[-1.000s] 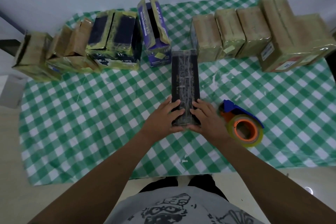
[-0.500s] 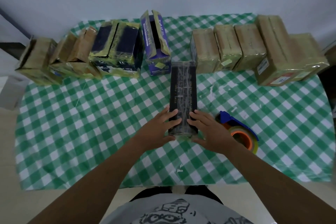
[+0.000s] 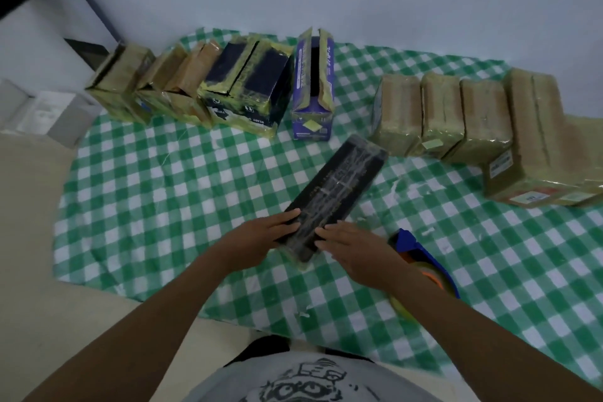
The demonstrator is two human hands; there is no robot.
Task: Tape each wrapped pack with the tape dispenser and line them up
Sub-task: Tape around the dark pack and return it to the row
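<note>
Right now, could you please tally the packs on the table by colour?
Tan packs: 8
Navy packs: 2
Purple pack: 1
Black pack: 1
Total: 12

Dark wrapped pack (image 3: 336, 196) flat (angled) on tablecloth (image 3: 163, 206)
</note>
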